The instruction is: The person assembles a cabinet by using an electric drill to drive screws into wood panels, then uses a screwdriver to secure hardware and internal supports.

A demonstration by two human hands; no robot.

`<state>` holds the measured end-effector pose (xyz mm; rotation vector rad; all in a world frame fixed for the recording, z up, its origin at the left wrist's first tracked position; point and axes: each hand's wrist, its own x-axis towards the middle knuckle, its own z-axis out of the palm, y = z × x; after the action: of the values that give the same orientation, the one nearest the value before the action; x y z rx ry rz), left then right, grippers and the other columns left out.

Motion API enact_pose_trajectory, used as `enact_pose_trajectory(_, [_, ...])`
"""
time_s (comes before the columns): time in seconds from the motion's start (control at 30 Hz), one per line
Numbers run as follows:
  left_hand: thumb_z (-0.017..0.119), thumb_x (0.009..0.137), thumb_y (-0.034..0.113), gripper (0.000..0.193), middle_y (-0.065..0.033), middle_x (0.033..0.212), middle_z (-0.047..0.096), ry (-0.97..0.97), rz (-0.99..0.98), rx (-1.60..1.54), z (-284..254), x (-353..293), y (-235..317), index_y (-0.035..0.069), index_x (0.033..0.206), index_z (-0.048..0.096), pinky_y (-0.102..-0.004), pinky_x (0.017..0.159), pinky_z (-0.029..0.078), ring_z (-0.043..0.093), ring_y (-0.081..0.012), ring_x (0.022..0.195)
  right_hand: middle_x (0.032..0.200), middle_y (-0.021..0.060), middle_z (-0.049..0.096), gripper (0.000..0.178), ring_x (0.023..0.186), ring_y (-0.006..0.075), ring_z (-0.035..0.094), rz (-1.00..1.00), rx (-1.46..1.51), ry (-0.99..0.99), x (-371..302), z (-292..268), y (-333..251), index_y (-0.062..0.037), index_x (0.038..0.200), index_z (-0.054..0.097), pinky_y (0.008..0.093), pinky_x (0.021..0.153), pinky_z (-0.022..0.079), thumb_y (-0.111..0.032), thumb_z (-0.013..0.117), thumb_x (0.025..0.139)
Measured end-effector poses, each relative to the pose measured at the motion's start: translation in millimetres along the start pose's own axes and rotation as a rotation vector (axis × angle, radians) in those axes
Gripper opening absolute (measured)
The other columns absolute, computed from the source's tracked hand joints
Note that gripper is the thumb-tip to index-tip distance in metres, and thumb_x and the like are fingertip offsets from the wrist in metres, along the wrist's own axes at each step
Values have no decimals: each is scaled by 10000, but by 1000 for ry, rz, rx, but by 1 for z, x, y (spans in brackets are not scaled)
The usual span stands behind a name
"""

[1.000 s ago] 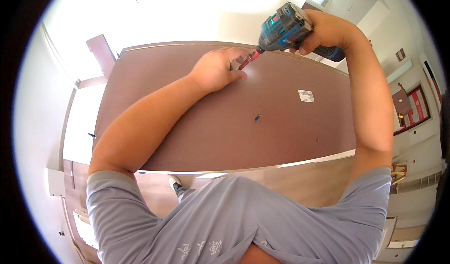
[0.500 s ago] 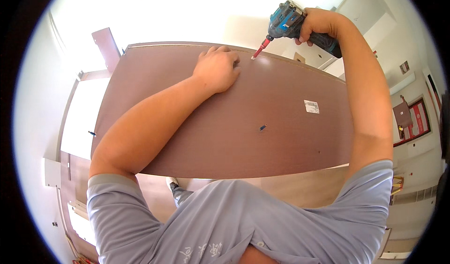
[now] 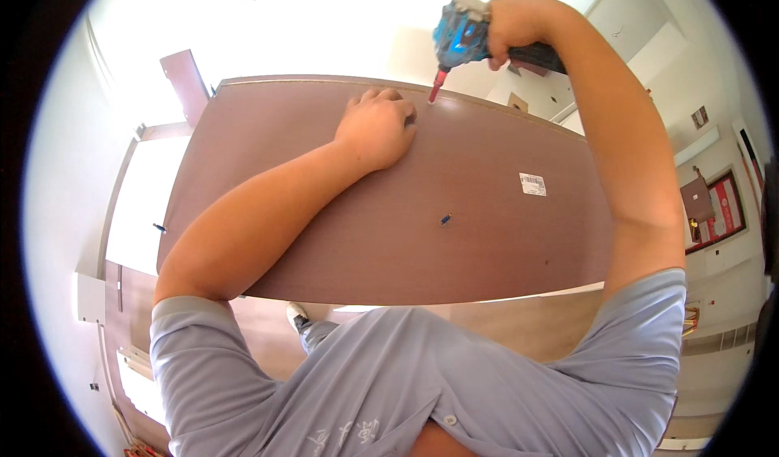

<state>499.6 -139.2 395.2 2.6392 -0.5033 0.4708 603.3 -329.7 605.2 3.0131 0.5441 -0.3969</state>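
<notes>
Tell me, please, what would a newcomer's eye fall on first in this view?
Probably first the blue-and-black power driver near the upper edge, gripped in the right hand, with its red bit pointing down at the far side of the wide brown panel. Next, the left hand rests on that panel, to the left of the bit. A white label also stands out on the panel's right half.
</notes>
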Motion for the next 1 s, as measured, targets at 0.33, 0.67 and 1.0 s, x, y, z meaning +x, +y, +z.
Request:
enact_pose_trajectory(0.33, [643,938,262,209,-109,1229,654,-30,47,-4,0,-6,10,128,1075,726,-519,1017,466,583,-354,1210,724,167,704,172,567,231,660,87,147,-41,-10,4,4,40,772,719,398,550,520,-28,754,618])
enact_pose_trajectory(0.67, [634,950,269,213,-103,1224,652,-34,64,-37,-3,-8,10,124,1075,726,-505,1032,458,578,-353,1207,677,164,690,153,543,249,655,85,156,-80,-11,-1,0,50,753,709,402,548,517,-26,759,630])
enact_pose_trajectory(1.0, [626,951,257,230,-111,1237,661,-50,67,-22,-8,-7,18,107,1095,726,-490,1030,461,584,-348,1196,954,105,748,396,846,216,691,-279,473,185,-67,0,55,24,1043,691,375,781,552,10,797,661])
